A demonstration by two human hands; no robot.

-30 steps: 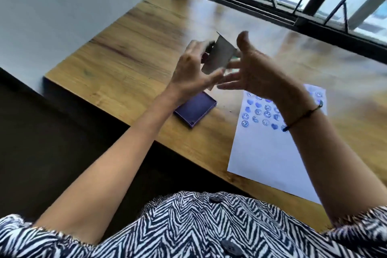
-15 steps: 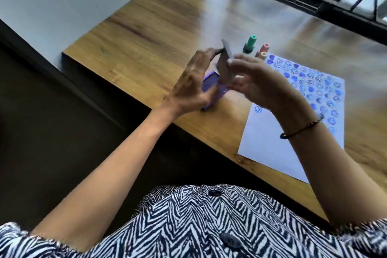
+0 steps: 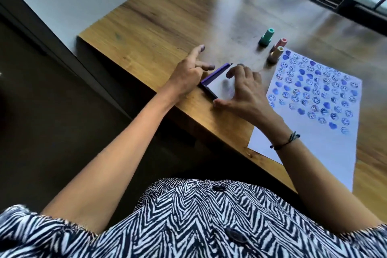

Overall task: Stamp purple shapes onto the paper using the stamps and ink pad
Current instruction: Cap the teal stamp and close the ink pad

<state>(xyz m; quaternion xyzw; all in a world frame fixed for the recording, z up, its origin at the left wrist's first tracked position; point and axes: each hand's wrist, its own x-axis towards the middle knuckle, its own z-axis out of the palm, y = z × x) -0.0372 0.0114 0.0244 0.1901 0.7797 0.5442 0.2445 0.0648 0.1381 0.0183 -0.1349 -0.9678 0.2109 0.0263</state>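
The purple ink pad (image 3: pixel 211 75) lies near the table's front edge, with a pale lid (image 3: pixel 219 88) lying over it. My right hand (image 3: pixel 247 92) holds that lid, fingers across its top and thumb at its near corner. My left hand (image 3: pixel 188 73) rests beside the pad's left edge, its ink-stained fingers apart and holding nothing. To the right lies the white paper (image 3: pixel 314 153), its upper half covered with purple-blue smiley and heart prints. A green stamp (image 3: pixel 266 37), a pink stamp (image 3: pixel 280 43) and a cream stamp (image 3: pixel 276 53) stand at the paper's far left corner.
The wooden table (image 3: pixel 167 16) ends at a front edge just under my wrists, with a dark drop below. A white wall runs along the left side. A black window frame (image 3: pixel 345 0) borders the far side.
Both hands came down from mid-air to the table. The lid, held up on edge between them before, now lies flat over the ink pad. My left hand has let go of it.
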